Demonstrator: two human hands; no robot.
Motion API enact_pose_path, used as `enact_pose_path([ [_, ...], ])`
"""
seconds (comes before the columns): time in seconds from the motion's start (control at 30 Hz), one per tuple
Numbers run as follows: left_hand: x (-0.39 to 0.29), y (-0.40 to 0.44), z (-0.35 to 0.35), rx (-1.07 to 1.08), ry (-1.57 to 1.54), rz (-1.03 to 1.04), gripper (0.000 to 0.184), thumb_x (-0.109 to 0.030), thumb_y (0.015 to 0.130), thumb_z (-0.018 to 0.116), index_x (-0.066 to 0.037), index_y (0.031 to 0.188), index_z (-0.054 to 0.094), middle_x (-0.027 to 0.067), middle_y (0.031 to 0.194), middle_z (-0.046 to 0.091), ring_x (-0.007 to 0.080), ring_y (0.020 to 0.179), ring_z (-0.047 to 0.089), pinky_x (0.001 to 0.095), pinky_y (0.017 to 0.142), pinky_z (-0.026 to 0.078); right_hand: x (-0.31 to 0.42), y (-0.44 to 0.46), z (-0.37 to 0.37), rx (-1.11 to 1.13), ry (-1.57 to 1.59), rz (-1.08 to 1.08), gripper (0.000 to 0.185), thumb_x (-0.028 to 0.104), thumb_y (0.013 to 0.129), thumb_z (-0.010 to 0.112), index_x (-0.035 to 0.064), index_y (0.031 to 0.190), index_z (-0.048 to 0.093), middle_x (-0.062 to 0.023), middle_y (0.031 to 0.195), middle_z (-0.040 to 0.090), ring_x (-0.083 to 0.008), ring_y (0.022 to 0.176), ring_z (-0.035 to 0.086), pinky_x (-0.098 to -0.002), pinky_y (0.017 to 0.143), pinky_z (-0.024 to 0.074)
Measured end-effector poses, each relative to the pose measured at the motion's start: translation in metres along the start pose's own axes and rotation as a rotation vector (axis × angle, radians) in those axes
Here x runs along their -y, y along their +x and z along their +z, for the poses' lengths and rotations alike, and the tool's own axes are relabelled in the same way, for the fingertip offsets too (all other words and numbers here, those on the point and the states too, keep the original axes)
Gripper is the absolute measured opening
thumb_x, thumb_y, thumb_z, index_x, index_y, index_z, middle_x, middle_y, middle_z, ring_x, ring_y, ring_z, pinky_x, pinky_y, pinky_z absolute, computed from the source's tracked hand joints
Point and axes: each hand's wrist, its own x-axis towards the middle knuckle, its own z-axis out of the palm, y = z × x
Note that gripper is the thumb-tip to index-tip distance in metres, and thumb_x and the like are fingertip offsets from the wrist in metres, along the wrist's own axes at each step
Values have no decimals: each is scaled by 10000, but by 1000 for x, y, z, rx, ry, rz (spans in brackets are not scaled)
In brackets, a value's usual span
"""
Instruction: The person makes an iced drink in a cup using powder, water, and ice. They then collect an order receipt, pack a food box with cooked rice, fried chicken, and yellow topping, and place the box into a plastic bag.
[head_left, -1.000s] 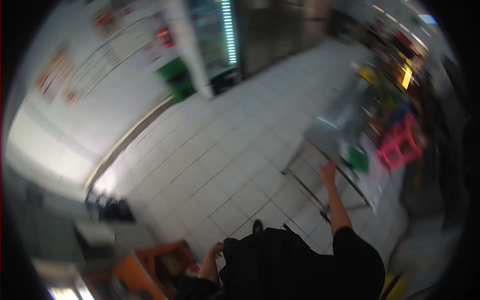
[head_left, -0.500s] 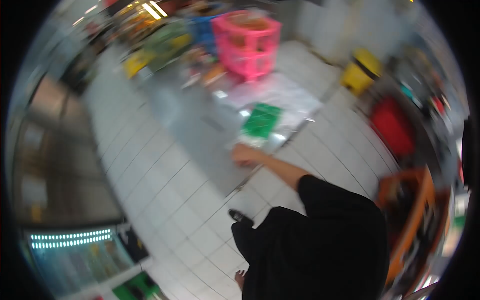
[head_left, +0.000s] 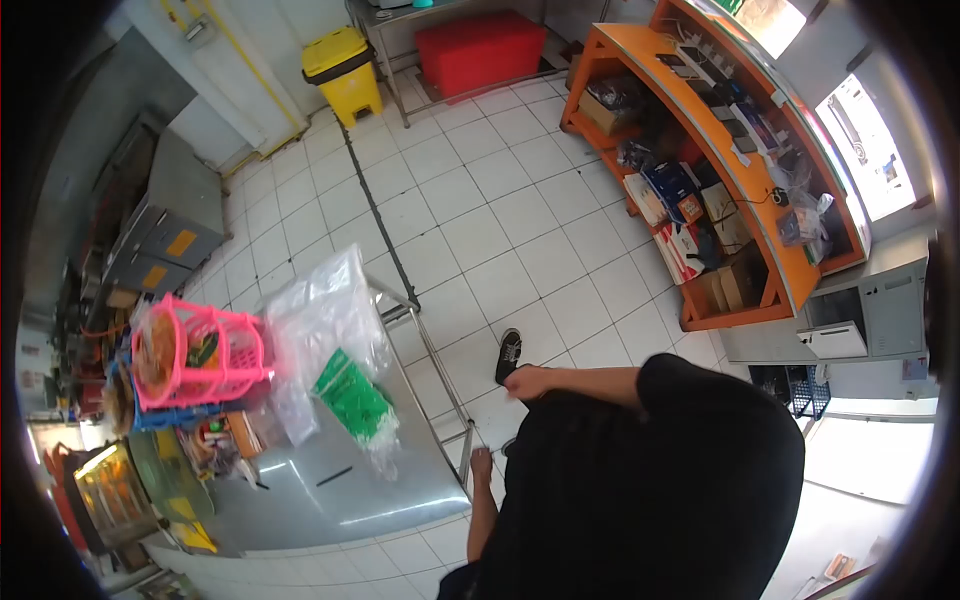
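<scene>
My right hand is in front of my body, above a dark shoe, with its fingers curled and nothing visible in them. Lower and to the left, my left hand hangs beside the corner of a metal table, its fingers folded in and no object showing. On that table lie a green and clear plastic packet and a clear plastic sheet. A pink basket stands farther left, with things inside it.
An orange shelf counter holding boxes and bags curves along the right. At the back are a yellow bin and a red box. A grey cabinet stands at the left, and metal lockers at the far right.
The view has swung round to the right, bringing the table to the left and the orange counter to the upper right. My right hand has moved away from the table and closer to my body.
</scene>
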Motion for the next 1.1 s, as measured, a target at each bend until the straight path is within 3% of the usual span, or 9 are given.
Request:
enact_pose_path([
  [0.07, -111, 30, 20, 89, 106, 51, 366, -400, 961, 535, -63, 1042, 653, 86, 912, 689, 186, 761, 631, 364, 611, 481, -70, -31, -54, -219, 16, 489, 353, 368, 888, 619, 42, 933, 745, -184, 986, 724, -352, 1017, 668, -474, 910, 506],
  [0.17, -248, 53, 46, 168, 94, 96, 404, -370, 981, 529, -17, 1133, 655, 123, 1035, 707, 223, 913, 667, 392, 738, 512, -166, -86, -123, -560, 584, 938, 273, 286, 855, 713, 24, 930, 726, -62, 779, 692, -172, 612, 649, -332, 483, 522],
  [0.37, -358, 173, 27, -51, 221, 376, 263, -274, 942, 620, -32, 1028, 672, 88, 975, 688, 225, 886, 638, 371, 792, 499, -217, -122, -251, -790, 694, 812, 337, 187, 814, 641, 9, 1099, 667, -108, 832, 682, -180, 675, 662, -325, 519, 535],
  [0.67, -482, 324, 11, 236, 553, -549, 338, -378, 956, 524, -82, 1069, 645, 112, 986, 648, 285, 828, 630, 500, 630, 475, -224, -128, -237, -967, 1232, 918, 468, 236, 920, 532, 40, 1344, 530, -172, 1079, 679, -273, 801, 699, -407, 650, 567],
  [0.7, -471, 360, 3, 211, -42, -322, 330, -407, 924, 560, -112, 1055, 629, 57, 942, 655, 254, 794, 622, 466, 675, 496, -212, -132, -215, -1041, 1202, 987, 416, 250, 927, 534, 42, 1286, 572, -181, 1060, 682, -244, 785, 694, -384, 644, 559],
  [0.73, -537, 370, 43, 312, 698, -62, 287, -306, 875, 595, -35, 811, 668, 136, 711, 633, 290, 625, 614, 482, 557, 487, -225, -134, -183, -956, 1013, 1122, 321, 245, 919, 539, 45, 1135, 667, -151, 939, 701, -212, 755, 678, -380, 665, 542],
  [0.77, -567, 430, 73, 244, 671, -257, 214, -277, 881, 564, -86, 854, 655, 97, 785, 649, 205, 703, 616, 412, 539, 464, -264, -133, -112, -917, 489, 1111, 257, 239, 905, 556, 35, 919, 711, -128, 790, 696, -197, 736, 663, -395, 698, 524],
  [0.83, -694, 420, 153, 153, 874, 291, 340, -279, 864, 514, -46, 647, 635, 133, 615, 619, 289, 621, 624, 470, 584, 463, -248, -136, -122, -854, 682, 1212, 255, 237, 895, 556, 32, 915, 707, -139, 813, 699, -226, 755, 666, -406, 709, 525],
  [1.1, -971, 419, 375, 308, 279, 453, 268, -340, 955, 561, -105, 1050, 648, 12, 907, 692, 119, 732, 626, 311, 540, 444, -319, -128, -324, -895, 966, 1122, 249, 226, 858, 559, 18, 899, 690, -181, 902, 710, -340, 829, 680, -448, 751, 531],
])
